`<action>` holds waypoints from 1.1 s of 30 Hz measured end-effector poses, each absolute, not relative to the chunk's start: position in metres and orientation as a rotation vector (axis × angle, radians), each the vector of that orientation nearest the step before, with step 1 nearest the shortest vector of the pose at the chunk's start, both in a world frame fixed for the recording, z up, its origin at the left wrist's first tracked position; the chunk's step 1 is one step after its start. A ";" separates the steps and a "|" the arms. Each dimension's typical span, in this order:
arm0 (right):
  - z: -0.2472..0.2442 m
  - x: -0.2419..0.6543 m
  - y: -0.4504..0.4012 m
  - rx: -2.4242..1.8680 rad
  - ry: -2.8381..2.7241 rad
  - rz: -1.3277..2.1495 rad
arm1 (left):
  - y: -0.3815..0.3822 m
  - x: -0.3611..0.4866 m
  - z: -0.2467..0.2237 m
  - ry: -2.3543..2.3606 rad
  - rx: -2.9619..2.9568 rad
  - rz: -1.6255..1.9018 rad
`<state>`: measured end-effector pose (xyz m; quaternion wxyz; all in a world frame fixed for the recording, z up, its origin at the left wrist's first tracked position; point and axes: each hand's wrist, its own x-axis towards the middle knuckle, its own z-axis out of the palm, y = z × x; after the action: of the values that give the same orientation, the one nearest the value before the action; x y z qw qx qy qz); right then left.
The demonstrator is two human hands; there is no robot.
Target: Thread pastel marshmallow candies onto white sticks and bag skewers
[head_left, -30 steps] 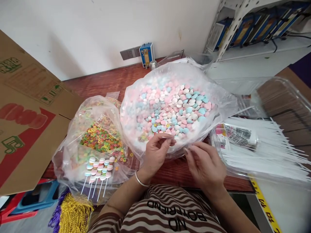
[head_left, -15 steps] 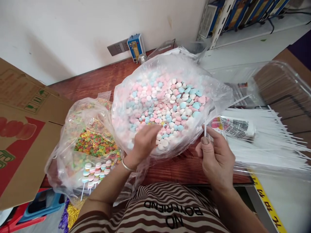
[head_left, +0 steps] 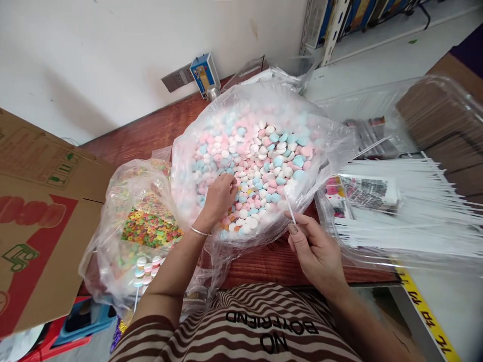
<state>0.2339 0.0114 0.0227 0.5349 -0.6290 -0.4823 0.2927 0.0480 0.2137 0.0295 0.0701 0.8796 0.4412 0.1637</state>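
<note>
A large clear plastic bag (head_left: 181, 151) lies open before me, full of pink, white and pale blue candies (head_left: 260, 171). My left hand (head_left: 219, 197) reaches over the left part of the bag's opening, its fingers curled together at the candies; whatever they hold is hidden. Between the thumb and fingers of my right hand (head_left: 315, 249) is a thin white stick (head_left: 290, 207), pointing up over the bag's front right rim. Several candies on sticks (head_left: 148, 271) lie by my left forearm, on a second bag (head_left: 101, 256) of small coloured rings (head_left: 147, 226).
A clear tray (head_left: 381, 262) of white sticks (head_left: 400, 231) and printed packets (head_left: 370, 193) is at the right. A cardboard box (head_left: 41, 221) stands left. Behind the bag, a small blue device (head_left: 205, 74) sits by a wall socket (head_left: 177, 78).
My left hand has lowered onto the candies, its fingers curling in. My right hand has moved left with the white stick, nearer the bag. The view has shifted slightly.
</note>
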 end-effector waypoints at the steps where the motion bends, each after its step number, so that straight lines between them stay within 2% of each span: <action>1: 0.022 0.234 0.012 -1.494 -1.146 0.714 | 0.215 0.050 0.029 1.347 2.638 0.502; 19: 0.017 0.234 0.014 -1.480 -1.156 0.728 | 0.246 0.065 0.028 1.065 2.732 0.019; 23: 0.015 0.233 0.014 -1.477 -1.187 0.711 | 0.239 0.062 0.032 0.952 2.799 0.073; 26: 0.016 0.230 0.015 -1.472 -1.215 0.751 | 0.224 0.057 0.036 1.043 2.549 0.378; 29: 0.018 0.225 0.018 -1.484 -1.307 0.802 | 0.204 0.052 0.038 1.039 1.974 0.647; 33: 0.021 0.218 0.025 -1.508 -1.486 0.791 | 0.178 0.051 0.038 0.955 1.443 0.611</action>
<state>0.2176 0.0251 0.0209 0.4266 -0.6035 -0.5946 0.3167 0.0512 0.1784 0.0384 0.6077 0.6244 0.4133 0.2646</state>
